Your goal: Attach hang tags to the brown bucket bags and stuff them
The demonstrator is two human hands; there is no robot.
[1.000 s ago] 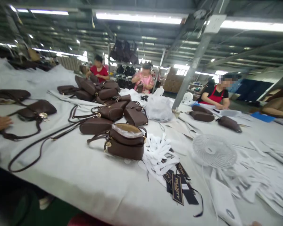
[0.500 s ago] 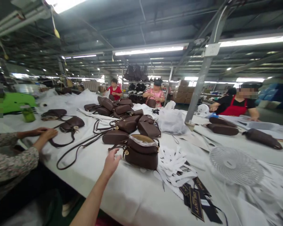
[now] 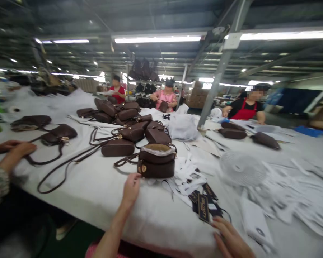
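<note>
Head view: the right hand (image 3: 230,237), fingers slightly spread, is beside the black tags (image 3: 204,208). The left hand (image 3: 131,187) is at the open brown handbag's (image 3: 156,165) lower corner; whether it pinches cannot be told. The handbag stands upright on the white-covered surface (image 3: 156,200) (white strips (image 3: 187,175) alongside). Beyond are piled brown bags (image 3: 118,111), then three people (image 3: 165,98) beneath lit tube lights (image 3: 157,39).

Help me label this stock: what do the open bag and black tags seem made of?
Open bag: dark brown leather or imitation, I can't tell which; smooth, softly shiny, firm-sided. Black tags: probably stiff card, matt-looking, judging by flat faces, straight edges and gold-coloured print.
</note>
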